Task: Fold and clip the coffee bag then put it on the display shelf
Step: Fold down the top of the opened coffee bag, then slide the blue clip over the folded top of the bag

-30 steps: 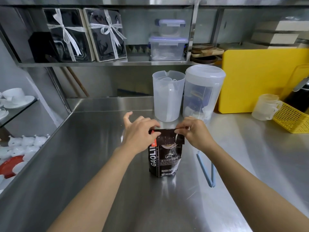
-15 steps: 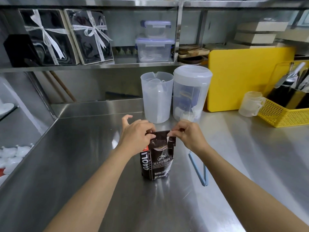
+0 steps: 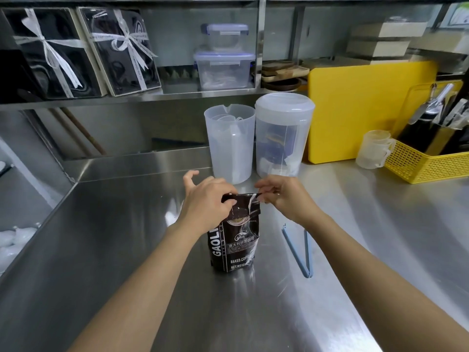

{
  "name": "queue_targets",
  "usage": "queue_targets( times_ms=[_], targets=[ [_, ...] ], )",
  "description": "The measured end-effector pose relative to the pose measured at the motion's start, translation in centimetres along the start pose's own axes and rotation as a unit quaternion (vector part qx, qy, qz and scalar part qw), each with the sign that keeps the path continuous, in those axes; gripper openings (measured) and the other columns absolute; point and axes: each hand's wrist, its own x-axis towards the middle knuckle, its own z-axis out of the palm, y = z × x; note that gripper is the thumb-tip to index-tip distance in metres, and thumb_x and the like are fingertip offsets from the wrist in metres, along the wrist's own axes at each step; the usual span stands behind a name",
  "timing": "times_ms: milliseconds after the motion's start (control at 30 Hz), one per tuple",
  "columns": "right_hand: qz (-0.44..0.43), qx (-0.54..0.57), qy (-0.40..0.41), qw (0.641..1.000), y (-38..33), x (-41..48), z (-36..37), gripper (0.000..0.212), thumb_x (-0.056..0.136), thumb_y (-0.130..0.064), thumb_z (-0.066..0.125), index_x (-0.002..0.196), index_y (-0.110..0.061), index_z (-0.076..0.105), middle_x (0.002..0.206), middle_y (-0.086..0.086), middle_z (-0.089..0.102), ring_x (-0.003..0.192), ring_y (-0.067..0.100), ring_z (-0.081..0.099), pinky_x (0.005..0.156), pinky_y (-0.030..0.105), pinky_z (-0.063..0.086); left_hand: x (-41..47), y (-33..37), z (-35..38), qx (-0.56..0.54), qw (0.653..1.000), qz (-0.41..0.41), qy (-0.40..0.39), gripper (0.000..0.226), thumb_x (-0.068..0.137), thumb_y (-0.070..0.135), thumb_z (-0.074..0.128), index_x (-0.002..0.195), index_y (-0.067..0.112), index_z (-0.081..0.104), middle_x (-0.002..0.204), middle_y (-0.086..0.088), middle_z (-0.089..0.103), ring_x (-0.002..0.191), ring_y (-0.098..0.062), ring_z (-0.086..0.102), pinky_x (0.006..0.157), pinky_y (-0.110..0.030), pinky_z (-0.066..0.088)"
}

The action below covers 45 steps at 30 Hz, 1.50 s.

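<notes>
Glossy foil bag [image 3: 234,240] (brushed-steel counter [image 3: 101,250])

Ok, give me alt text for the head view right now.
Both bare hands, left hand and right hand, pinch the top of an upright black coffee bag on a steel counter. A light blue plastic bag clip lies open to its right, untouched.

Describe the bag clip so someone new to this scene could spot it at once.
Start at the steel counter and find the black coffee bag standing mid-counter. Just right of it, flat on the steel, lies the clip: a thin, pale blue V, the only blue thing down there.
</notes>
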Motion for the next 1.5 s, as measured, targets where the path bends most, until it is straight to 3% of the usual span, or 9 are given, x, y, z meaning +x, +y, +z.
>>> queue_targets(
  times_ms=[200, 567, 700, 800, 867, 967, 1133, 1367, 1500],
  targets=[
    [-0.039, -0.034, 0.025, 0.998, -0.4, 0.3, 0.5, 0.017, 0.076, 0.003, 0.066, 0.093, -0.001, 0.063, 0.077, 0.003, 0.06, 0.065, -0.008, 0.05, 0.061, -0.004, 0.037, 0.7, 0.9, 0.2, 0.0, 1.0, 0.008, 0.003, 0.017, 0.084, 0.039, 0.056, 0.088, 0.032, 0.07, 0.091, 0.01, 0.068, 0.096, -0.008, 0.05, 0.098, -0.031, -0.002],
    [-0.063, -0.007, 0.034, 0.997, 0.3, 0.6, 0.8, 0.017, 0.075, 0.006, 0.065, 0.092, 0.002, 0.062, 0.075, 0.005, 0.06, 0.063, -0.006, 0.051, 0.062, -0.001, 0.039, 1.5, 1.7, 0.8, 0.035, 0.999, 0.003, -0.015, 0.009, 0.083, 0.032, 0.061, 0.084, 0.026, 0.067, 0.089, 0.011, 0.068, 0.102, -0.007, 0.046, 0.1, -0.034, -0.006],
    [-0.051, 0.05, 0.044, 0.996, 1.2, 0.2, 0.7, 0.032, 0.071, -0.011, 0.075, 0.098, -0.005, 0.061, 0.077, -0.002, 0.059, 0.068, 0.002, 0.053, 0.063, 0.008, 0.041, 1.7, 1.7, 0.9, 0.022, 1.0, 0.003, -0.022, 0.008, 0.082, 0.032, 0.062, 0.083, 0.026, 0.067, 0.087, 0.011, 0.063, 0.103, -0.004, 0.044, 0.102, -0.033, -0.008],
    [0.023, 0.097, 0.136, 0.986, 3.2, -0.4, 0.2, 0.025, 0.076, -0.02, 0.071, 0.095, -0.007, 0.062, 0.077, -0.004, 0.059, 0.071, 0.003, 0.053, 0.062, 0.007, 0.04, 1.8, 1.7, 0.8, 0.016, 1.0, -0.002, -0.025, 0.008, 0.081, 0.032, 0.063, 0.082, 0.025, 0.068, 0.085, 0.013, 0.061, 0.102, -0.004, 0.043, 0.102, -0.032, -0.009],
    [0.12, 0.019, 0.172, 0.978, 6.1, -1.3, 0.1, 0.022, 0.081, -0.024, 0.066, 0.094, -0.006, 0.061, 0.081, 0.004, 0.061, 0.076, 0.016, 0.056, 0.065, 0.019, 0.042, 1.9, 1.6, 0.8, 0.023, 0.999, -0.001, -0.027, 0.009, 0.081, 0.032, 0.063, 0.082, 0.025, 0.068, 0.083, 0.014, 0.06, 0.102, -0.005, 0.044, 0.102, -0.032, -0.008],
    [0.265, -0.109, 0.122, 0.95, 10.4, -3.5, 0.4, 0.03, 0.078, -0.037, 0.065, 0.097, -0.014, 0.058, 0.102, 0.012, 0.057, 0.09, 0.028, 0.056, 0.075, 0.034, 0.042, 2.0, 1.5, 1.0, 0.028, 0.999, -0.004, -0.026, 0.007, 0.08, 0.03, 0.065, 0.081, 0.024, 0.069, 0.077, 0.016, 0.057, 0.101, -0.008, 0.046, 0.105, -0.038, -0.005],
    [0.355, -0.221, -0.025, 0.908, 12.9, -6.5, 1.6, 0.044, 0.071, -0.057, 0.062, 0.102, -0.026, 0.053, 0.111, 0.009, 0.045, 0.109, 0.031, 0.044, 0.093, 0.044, 0.031, 2.2, 1.5, 1.2, 0.027, 1.0, -0.007, -0.013, 0.006, 0.079, 0.029, 0.065, 0.078, 0.025, 0.069, 0.079, 0.016, 0.06, 0.101, -0.009, 0.046, 0.104, -0.036, -0.005],
    [0.319, -0.31, -0.05, 0.894, 14.2, -7.9, 2.9, 0.023, 0.082, -0.013, 0.046, 0.103, -0.009, 0.054, 0.108, 0.014, 0.054, 0.098, 0.033, 0.051, 0.085, 0.039, 0.038, 2.2, 1.3, 1.3, 0.029, 0.999, -0.019, -0.002, 0.006, 0.079, 0.032, 0.066, 0.077, 0.026, 0.069, 0.085, 0.012, 0.067, 0.102, -0.008, 0.044, 0.104, -0.038, -0.004],
    [0.326, -0.111, 0.043, 0.938, 14.6, -7.8, 1.3, 0.011, 0.077, -0.002, 0.052, 0.078, -0.009, 0.059, 0.084, 0.013, 0.06, 0.083, 0.033, 0.056, 0.07, 0.033, 0.038, 1.9, 1.3, 1.3, 0.023, 0.999, -0.032, -0.003, 0.007, 0.079, 0.033, 0.065, 0.077, 0.027, 0.069, 0.083, 0.013, 0.065, 0.103, -0.007, 0.043, 0.105, -0.04, -0.004]
  ],
)
